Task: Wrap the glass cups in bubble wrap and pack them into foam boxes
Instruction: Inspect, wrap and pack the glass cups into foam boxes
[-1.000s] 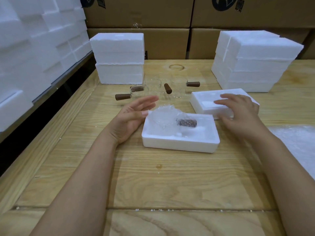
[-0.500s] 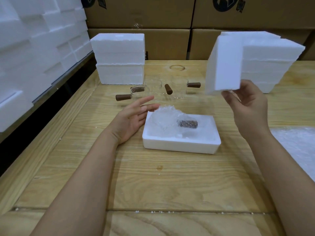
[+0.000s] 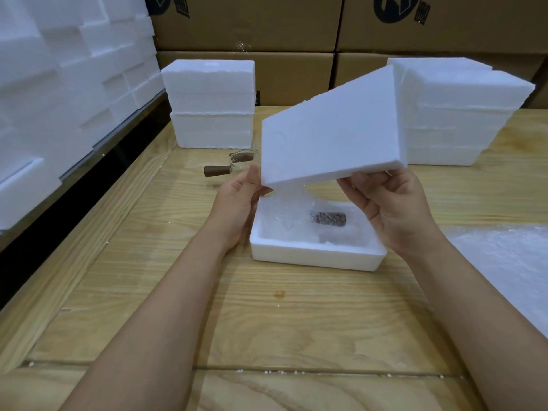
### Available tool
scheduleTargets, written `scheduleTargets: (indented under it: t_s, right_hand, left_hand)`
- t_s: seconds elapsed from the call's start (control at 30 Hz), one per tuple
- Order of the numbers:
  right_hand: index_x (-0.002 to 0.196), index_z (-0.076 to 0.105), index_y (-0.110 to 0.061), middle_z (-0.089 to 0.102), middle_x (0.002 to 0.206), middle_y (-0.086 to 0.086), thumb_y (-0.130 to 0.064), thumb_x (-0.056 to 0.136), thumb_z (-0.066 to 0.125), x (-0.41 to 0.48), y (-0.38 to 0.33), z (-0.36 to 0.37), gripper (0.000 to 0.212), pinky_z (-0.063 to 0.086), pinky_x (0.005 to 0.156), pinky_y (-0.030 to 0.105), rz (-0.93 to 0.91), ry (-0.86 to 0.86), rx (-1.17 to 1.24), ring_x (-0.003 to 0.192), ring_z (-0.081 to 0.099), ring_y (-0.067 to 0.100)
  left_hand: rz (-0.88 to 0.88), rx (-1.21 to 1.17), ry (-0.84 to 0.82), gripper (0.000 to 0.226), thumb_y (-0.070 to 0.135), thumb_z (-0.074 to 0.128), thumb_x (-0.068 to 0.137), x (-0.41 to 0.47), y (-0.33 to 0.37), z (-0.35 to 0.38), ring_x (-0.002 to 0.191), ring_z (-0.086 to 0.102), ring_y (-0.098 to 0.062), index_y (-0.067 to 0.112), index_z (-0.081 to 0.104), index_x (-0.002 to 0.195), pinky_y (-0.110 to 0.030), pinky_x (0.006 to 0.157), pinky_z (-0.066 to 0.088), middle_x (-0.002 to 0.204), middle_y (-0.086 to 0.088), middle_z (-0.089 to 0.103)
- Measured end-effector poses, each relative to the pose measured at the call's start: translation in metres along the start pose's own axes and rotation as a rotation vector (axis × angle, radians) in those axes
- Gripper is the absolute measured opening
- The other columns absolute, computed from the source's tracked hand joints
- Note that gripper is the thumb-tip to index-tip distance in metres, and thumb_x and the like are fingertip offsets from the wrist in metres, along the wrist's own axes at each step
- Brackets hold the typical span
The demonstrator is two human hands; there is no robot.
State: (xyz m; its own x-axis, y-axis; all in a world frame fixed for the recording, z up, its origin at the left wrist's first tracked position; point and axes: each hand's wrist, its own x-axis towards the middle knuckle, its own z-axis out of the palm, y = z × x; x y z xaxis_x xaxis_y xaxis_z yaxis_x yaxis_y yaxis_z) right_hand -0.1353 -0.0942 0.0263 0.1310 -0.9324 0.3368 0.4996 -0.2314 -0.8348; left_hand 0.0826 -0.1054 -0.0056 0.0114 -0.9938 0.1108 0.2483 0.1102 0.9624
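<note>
While both forearms are reaching forward over the pale wooden table (image 3: 267, 321), the items are lying as follows, nearest first.

Foam box (image 3: 317, 258): white, open-topped, sitting flat on the table between the two wrists.

Wrapped glass cup (image 3: 292, 222): lying on its side inside the foam box, covered in bubble wrap, its brown handle (image 3: 328, 219) showing through the wrap and pointing right.

Bubble wrap sheet (image 3: 504, 262): lying flat on the table to the right of the box, running off the frame edge.

Left hand (image 3: 237, 203): holding the left near corner of the foam lid (image 3: 332, 129), thumb pressing against the corner's edge; the other fingers are going under the lid and are hidden.

Right hand (image 3: 391, 209): palm turned towards the camera, fingers curling up and gripping the lid's near edge by its right corner.

Foam lid: white slab, hanging in the air above the box, tilting with its near edge low and its far edge high, not touching the box.

Unwrapped glass cup (image 3: 241, 158): standing on the table beyond the left hand, partly hidden by the lid, a brown handle (image 3: 217, 170) sticking out to its left.

Left foam stack (image 3: 210, 105) and right foam stack (image 3: 453, 120): standing well apart at the far side of the table.

Foam blocks (image 3: 59, 84): piling up along the left side, off the table.

Cardboard cartons (image 3: 246, 22): lining the background behind the stacks.
</note>
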Motion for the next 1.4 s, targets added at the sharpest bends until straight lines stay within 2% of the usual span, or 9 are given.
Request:
scheduleTargets:
  t_s: [0.2,0.3,0.4,0.53,0.67,0.8,0.93,1.27,1.4]
  right_hand:
    - [0.122,0.050,-0.009,0.071,0.097,-0.005,-0.002,0.080,0.059,0.001,-0.004,-0.008,0.043,0.050,0.095,0.033,0.056,-0.106,-0.145,0.102,0.065,0.016]
    - [0.150,0.015,-0.024,0.060,0.129,0.005,-0.007,0.079,0.045,0.001,-0.018,-0.020,0.079,0.044,0.101,0.039,0.146,-0.221,-0.065,0.117,0.057,0.023]
    - [0.150,0.004,-0.036,0.044,0.145,0.014,-0.021,0.085,0.044,0.000,-0.024,-0.020,0.078,0.040,0.104,0.039,0.172,-0.163,-0.024,0.127,0.051,0.026]
    - [0.141,0.030,-0.038,0.069,0.112,-0.015,-0.029,0.094,0.052,0.005,-0.024,-0.019,0.052,0.054,0.073,0.022,0.148,-0.021,-0.250,0.102,0.066,0.008]
    - [0.126,0.055,-0.024,0.071,0.109,-0.007,-0.024,0.090,0.056,0.004,-0.030,-0.026,0.036,0.055,0.064,0.022,0.210,-0.013,-0.260,0.095,0.068,0.010]
    - [0.116,0.058,-0.025,0.073,0.099,-0.006,-0.030,0.080,0.059,0.003,-0.035,-0.036,0.036,0.054,0.055,0.022,0.320,-0.104,-0.330,0.084,0.071,0.012]
    - [0.112,0.057,-0.025,0.074,0.095,-0.003,-0.024,0.076,0.061,0.002,-0.035,-0.041,0.036,0.055,0.056,0.023,0.386,-0.174,-0.362,0.080,0.072,0.014]
    - [0.098,0.056,-0.021,0.073,0.091,-0.004,-0.038,0.058,0.073,0.001,-0.033,-0.046,0.046,0.051,0.079,0.033,0.359,-0.185,-0.587,0.085,0.066,0.016]
    - [0.097,0.056,-0.018,0.071,0.084,-0.012,-0.033,0.064,0.067,0.001,-0.029,-0.045,0.038,0.052,0.067,0.018,0.364,-0.174,-0.596,0.079,0.066,0.005]
  left_hand:
    - [0.093,-0.070,0.149,0.032,0.035,0.066,0.086,0.004,0.008,-0.009,0.104,0.066,-0.018,0.014,0.066,0.110,-0.032,0.096,0.051,0.108,0.000,0.072]
    - [0.152,-0.016,0.222,0.051,0.042,0.069,0.072,0.003,0.012,-0.012,0.102,0.065,-0.016,0.010,0.066,0.111,-0.027,0.092,0.052,0.105,0.001,0.071]
    - [0.190,0.017,0.220,0.065,0.043,0.069,0.065,0.000,0.013,-0.009,0.100,0.065,-0.009,0.007,0.062,0.119,-0.018,0.081,0.051,0.108,0.003,0.070]
    - [0.243,0.115,0.096,0.079,0.052,0.068,0.066,-0.004,0.019,-0.006,0.119,0.058,-0.020,0.009,0.056,0.131,-0.034,0.100,0.047,0.130,-0.012,0.060]
    - [0.203,0.097,0.034,0.103,0.085,0.065,0.050,-0.012,0.026,-0.001,0.120,0.057,-0.026,0.009,0.062,0.120,-0.051,0.110,0.035,0.122,-0.013,0.064]
    - [0.139,-0.008,0.046,0.037,0.046,0.070,0.073,-0.013,0.019,-0.005,0.110,0.052,-0.033,0.014,0.058,0.086,-0.063,0.109,0.029,0.106,-0.009,0.063]
    - [0.120,-0.079,0.006,0.010,0.026,0.065,0.075,-0.017,0.015,-0.006,0.087,0.052,-0.025,0.022,0.058,0.069,-0.042,0.079,0.041,0.082,0.002,0.060]
    - [0.148,0.039,0.064,0.028,0.036,0.073,0.063,-0.013,0.008,-0.009,0.080,0.055,-0.021,0.014,0.061,0.077,-0.038,0.082,0.041,0.076,0.000,0.063]
    - [0.092,0.055,0.071,0.016,0.027,0.068,0.074,-0.010,0.006,-0.009,0.069,0.059,-0.012,0.016,0.061,0.083,-0.028,0.069,0.045,0.072,0.006,0.066]
